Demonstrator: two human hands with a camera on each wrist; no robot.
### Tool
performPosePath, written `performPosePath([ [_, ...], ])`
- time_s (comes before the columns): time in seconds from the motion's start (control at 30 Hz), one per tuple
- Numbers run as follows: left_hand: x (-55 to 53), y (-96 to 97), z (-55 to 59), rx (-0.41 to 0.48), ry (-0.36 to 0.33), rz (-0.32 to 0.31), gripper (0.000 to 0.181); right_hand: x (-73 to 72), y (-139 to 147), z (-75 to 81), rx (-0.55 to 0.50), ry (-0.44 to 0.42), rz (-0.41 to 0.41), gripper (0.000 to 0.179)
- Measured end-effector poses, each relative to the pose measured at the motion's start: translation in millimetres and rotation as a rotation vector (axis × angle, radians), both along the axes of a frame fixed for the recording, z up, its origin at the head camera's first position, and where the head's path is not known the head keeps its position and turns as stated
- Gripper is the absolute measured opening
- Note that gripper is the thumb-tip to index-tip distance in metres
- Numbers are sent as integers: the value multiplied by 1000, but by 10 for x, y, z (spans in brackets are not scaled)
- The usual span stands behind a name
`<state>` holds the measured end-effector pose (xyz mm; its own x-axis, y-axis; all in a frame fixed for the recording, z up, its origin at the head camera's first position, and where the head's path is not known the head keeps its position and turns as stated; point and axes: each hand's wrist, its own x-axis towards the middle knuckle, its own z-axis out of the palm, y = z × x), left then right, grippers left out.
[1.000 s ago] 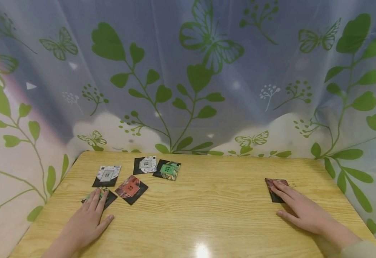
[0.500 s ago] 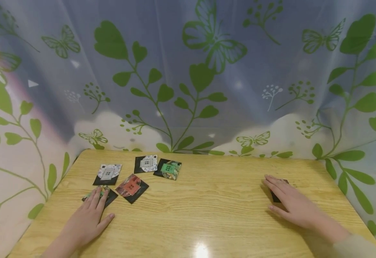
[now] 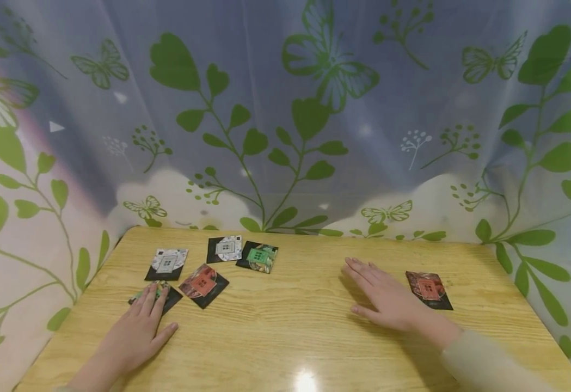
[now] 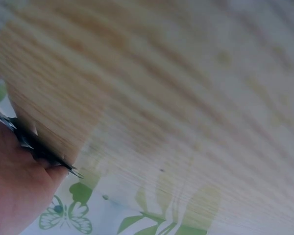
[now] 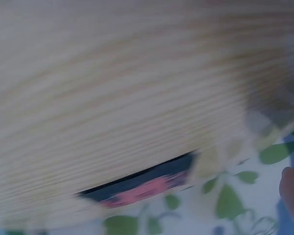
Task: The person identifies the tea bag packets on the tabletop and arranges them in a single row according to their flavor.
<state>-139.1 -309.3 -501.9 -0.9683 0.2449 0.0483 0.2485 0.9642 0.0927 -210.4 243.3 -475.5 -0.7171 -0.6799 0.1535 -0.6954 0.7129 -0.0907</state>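
Count six packets on the tabletop (image 3: 290, 332), two of each label colour. At the left of the frame lies the left grey packet (image 3: 166, 264); up and right of it is the upper grey packet (image 3: 224, 249), with the upper green packet (image 3: 258, 257) just beside that. The left red packet (image 3: 203, 286) sits below these, and the lower green packet (image 3: 171, 300) is farther left, partly covered by your left hand (image 3: 130, 332). The right red packet (image 3: 429, 291) lies by itself at the right of the frame.

Your left grip is released, its straight fingers resting on the lower green packet. Your right hand (image 3: 393, 305), right of centre, also has a released grip, fingers extended and holding nothing; you cannot tell from here whether its fingertips touch the tabletop.

A second ago your right hand covered part of the right red packet. Now it has moved left, and that packet lies uncovered. Your left hand and all six packets have kept their places, though the head view has shifted slightly.
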Motion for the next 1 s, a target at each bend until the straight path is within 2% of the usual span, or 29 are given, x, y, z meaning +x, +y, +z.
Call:
performPosePath([
  [0.37,-13,1,-3,-5,7,-1,83,-230,-880,38,6,-59,103,89],
  [0.5,-29,28,6,2,9,-2,83,-281,-1226,62,43,-81,141,89],
  [0.77,-19,35,8,2,3,10,83,-315,-1852,74,92,-114,203,88],
  [1.0,8,16,5,-1,24,2,83,-303,-2303,107,111,-88,274,84],
])
